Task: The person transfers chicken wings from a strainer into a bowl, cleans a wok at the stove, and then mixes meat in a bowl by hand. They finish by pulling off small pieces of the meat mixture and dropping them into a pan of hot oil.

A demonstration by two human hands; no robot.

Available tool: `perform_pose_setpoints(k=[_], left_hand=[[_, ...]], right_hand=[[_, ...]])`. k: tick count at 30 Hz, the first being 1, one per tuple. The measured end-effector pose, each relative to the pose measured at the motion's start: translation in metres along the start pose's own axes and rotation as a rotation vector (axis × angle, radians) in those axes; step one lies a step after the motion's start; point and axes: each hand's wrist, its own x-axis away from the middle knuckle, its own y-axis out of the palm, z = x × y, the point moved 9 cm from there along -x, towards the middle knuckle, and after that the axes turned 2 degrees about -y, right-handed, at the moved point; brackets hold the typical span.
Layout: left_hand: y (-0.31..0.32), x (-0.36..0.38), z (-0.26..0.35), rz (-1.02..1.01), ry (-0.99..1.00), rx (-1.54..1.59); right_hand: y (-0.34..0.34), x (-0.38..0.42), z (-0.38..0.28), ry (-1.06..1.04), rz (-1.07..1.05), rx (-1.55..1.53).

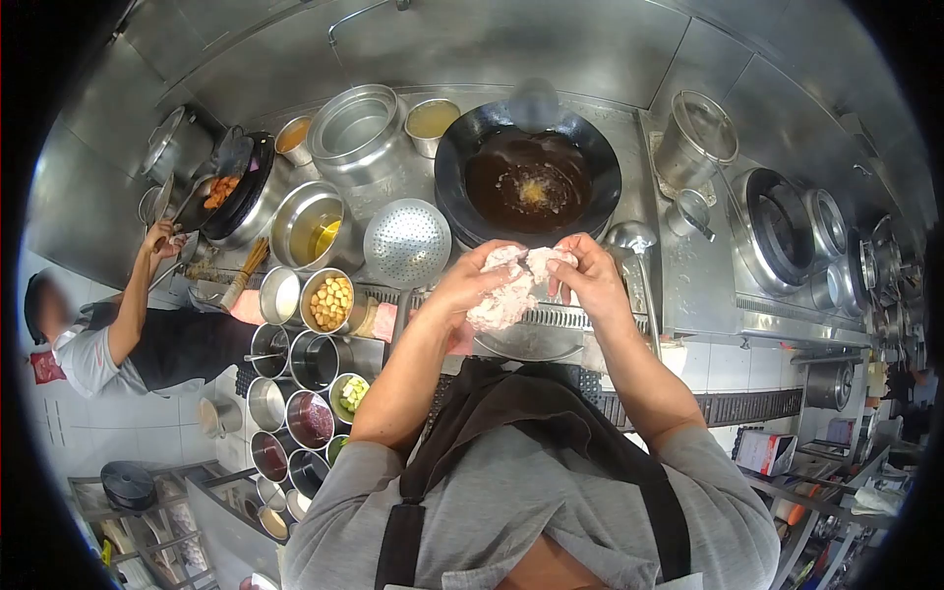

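Note:
Both of my hands are raised over the near edge of the stove, close in front of a black wok (pixel 605 187). My left hand (pixel 458 287) is closed round a pale, flour-coated piece of meat (pixel 501 303). At the meat's right end, the fingers of my right hand (pixel 596 281) pinch a smaller part of it. Dark oil (pixel 492 187) fills the wok, with a small yellowish bit bubbling at its middle. Beneath the meat, a round metal pan (pixel 531 344) is partly hidden. A perforated skimmer (pixel 407 243) lies left of the wok.
A ladle (pixel 631 236) rests on the right. Metal pots, including one of yellow liquid (pixel 320 236) and one of golden cubes (pixel 328 300), crowd the left side. Several ingredient tins stand below them. At far left a co-worker (pixel 128 334) works over another wok (pixel 241 192).

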Motion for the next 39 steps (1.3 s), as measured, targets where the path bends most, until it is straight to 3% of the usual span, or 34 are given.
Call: perform_pose_setpoints(k=[4,11,13,14,16,17,19,22,25,28,32,34,36,39], left_hand=[[0.013,-0.004,-0.007,-0.062,-0.022,0.111],[-0.001,-0.019,-0.027,0.056,0.005,-0.328],[-0.002,-0.021,-0.026,0.061,0.011,-0.397],[-0.003,-0.021,-0.025,0.072,0.016,-0.474],[-0.003,-0.02,-0.024,0.08,0.018,-0.553],[-0.003,-0.02,-0.024,0.072,0.005,-0.523],[-0.003,-0.021,-0.023,0.063,-0.007,-0.495],[-0.004,-0.018,-0.021,0.065,-0.022,-0.417],[-0.001,-0.013,-0.015,0.061,-0.05,-0.294],[0.004,-0.01,-0.01,0.035,-0.022,-0.207],[0.001,-0.015,-0.017,0.049,-0.012,-0.347],[0.003,-0.016,-0.021,0.057,-0.032,-0.395],[0.004,-0.014,-0.013,0.15,0.114,-0.582],[0.006,-0.016,-0.011,0.23,0.16,-0.776]], right_hand=[[0.007,0.005,-0.002,-0.032,0.012,-0.129],[-0.001,0.009,0.028,0.07,-0.062,0.093],[0.008,0.013,-0.011,-0.417,-0.067,0.669],[0.006,0.012,-0.012,-0.414,-0.066,0.668],[0.002,0.005,0.003,-0.149,-0.13,0.767],[0.002,0.004,0.001,-0.148,-0.126,0.765],[-0.001,0.001,0.015,0.071,-0.12,0.562],[-0.001,0.0,0.022,0.181,-0.128,0.392],[-0.001,-0.001,0.024,0.122,-0.085,0.239],[0.003,0.001,0.017,0.093,-0.089,0.276],[0.007,0.007,0.008,0.075,-0.072,0.45],[0.007,0.007,0.006,-0.07,-0.048,0.492],[0.005,0.008,0.007,-0.077,-0.039,0.54],[0.001,0.01,0.011,-0.033,-0.024,0.573]])
